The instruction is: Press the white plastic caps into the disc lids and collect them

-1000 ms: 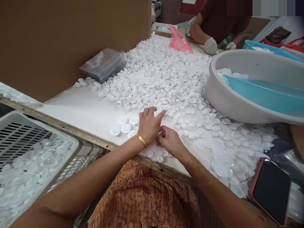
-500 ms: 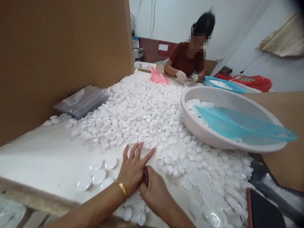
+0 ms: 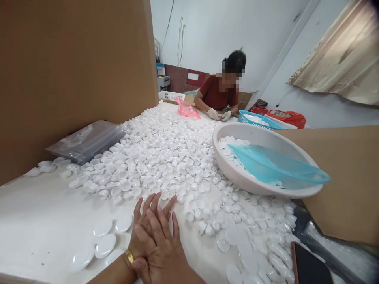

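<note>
Nearby, a few flat lids [image 3: 105, 244] lie apart from the big heap of caps [image 3: 166, 157]; the right hand [image 3: 161, 252] rests spread-fingered over the left hand [image 3: 138, 215], neither visibly gripping anything.

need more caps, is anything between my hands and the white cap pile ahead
Nothing visible. The right hand lies over the left hand, whose fingertips nearly reach the nearest small white caps; only bare table lies between.

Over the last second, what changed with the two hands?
The right hand moved left and now lies flat on top of the left hand, fingers stretched; before, they sat side by side, right fingers curled. The view tilted up. The white caps, flat lids and basin stayed put.
</note>
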The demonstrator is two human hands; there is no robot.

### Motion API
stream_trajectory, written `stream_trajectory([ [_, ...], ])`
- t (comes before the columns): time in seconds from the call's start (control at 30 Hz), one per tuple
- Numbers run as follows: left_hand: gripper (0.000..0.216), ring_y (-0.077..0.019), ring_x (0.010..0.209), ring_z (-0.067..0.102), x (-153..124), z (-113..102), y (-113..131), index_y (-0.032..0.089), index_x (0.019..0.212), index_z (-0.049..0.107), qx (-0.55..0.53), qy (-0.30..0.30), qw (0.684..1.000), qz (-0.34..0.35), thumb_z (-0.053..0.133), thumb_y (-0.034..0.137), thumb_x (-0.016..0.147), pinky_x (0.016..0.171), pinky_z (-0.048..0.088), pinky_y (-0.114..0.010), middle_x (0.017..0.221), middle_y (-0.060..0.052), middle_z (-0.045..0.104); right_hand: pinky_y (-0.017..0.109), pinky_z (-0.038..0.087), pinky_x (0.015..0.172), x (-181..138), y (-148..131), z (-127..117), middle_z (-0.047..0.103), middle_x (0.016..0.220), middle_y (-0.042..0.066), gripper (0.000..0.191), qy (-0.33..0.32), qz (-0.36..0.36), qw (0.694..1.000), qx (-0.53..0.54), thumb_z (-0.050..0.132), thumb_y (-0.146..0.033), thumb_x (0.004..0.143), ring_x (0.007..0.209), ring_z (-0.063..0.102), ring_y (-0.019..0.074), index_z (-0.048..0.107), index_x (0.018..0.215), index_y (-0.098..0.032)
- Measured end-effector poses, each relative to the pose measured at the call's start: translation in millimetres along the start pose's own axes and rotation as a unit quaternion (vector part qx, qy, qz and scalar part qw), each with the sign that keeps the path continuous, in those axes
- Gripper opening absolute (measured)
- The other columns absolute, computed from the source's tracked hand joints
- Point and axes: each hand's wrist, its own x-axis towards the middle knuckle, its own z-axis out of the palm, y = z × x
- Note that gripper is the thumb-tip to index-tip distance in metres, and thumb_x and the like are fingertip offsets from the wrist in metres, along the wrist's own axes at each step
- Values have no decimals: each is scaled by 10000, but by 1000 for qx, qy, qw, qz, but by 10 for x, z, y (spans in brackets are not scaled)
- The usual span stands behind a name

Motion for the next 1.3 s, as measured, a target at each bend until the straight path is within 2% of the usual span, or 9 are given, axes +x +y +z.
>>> stream_trajectory([
  [0.17,487,-319,1253,369,-1,-150,-11,384,1319,398,39,-73,996,-43,440,363,835,1045,144,-576,1292,-67,511,546,142,1079,-161,-21,-248,213,1487,39,524,-29,28,998,43,385,-408,913,1359,179,257,251,1405,-286],
  [0.27,452,-334,1221,394,-29,-316,-169,371,1305,424,79,-102,989,-68,412,383,854,1026,121,-598,1265,-119,512,485,240,1061,-477,205,-542,462,1343,74,374,78,130,987,52,371,-376,913,1258,385,232,489,1240,-238],
  [0.37,431,-319,1202,392,-57,-470,-359,349,1311,426,77,-134,982,-108,335,377,891,1017,156,-582,1272,-131,475,357,450,842,-940,524,-950,657,986,83,301,145,286,944,76,373,-371,894,948,598,206,603,969,-192],
  [0.53,460,-335,1184,367,-43,-620,-409,273,1297,466,58,-141,975,-162,244,408,917,998,220,-560,1268,-142,418,297,437,696,-1516,713,-1412,652,777,32,199,66,411,909,-16,467,-316,837,743,610,180,617,879,-191],
  [0.67,436,-376,1214,320,-88,-691,-286,233,1201,558,43,-100,989,-100,291,415,908,1003,195,-577,1318,-107,365,282,418,748,-1497,532,-1280,628,938,47,166,-30,356,930,-88,512,-241,825,841,582,167,626,934,-190],
  [0.87,397,-365,1162,348,-236,-679,-148,258,1140,611,-4,-103,989,-103,345,415,891,930,307,-567,1266,-142,405,329,377,783,-1394,523,-1053,603,964,80,226,-117,347,903,-224,661,-184,711,936,528,232,590,924,-168],
  [1.03,344,-302,1140,358,-303,-657,-38,252,1124,617,-92,-106,986,-93,389,341,883,934,347,-480,1227,-122,432,280,383,630,-1201,453,-1112,588,714,8,82,-33,383,923,5,587,-252,765,702,543,165,533,736,-198],
  [1.17,319,-270,1134,356,-287,-635,125,242,1111,620,-162,-113,977,-83,401,291,884,949,341,-450,1203,-109,442,241,406,514,-880,207,-870,561,589,-24,177,-20,412,852,323,615,-334,724,530,530,117,523,741,-185],
  [1.3,301,-259,1131,365,-288,-591,260,246,1102,622,-198,-127,969,-79,425,271,875,940,341,-447,1196,-108,443,209,391,440,-748,140,-500,528,499,-49,195,-22,424,816,393,624,-323,705,426,501,89,501,717,-172],
])
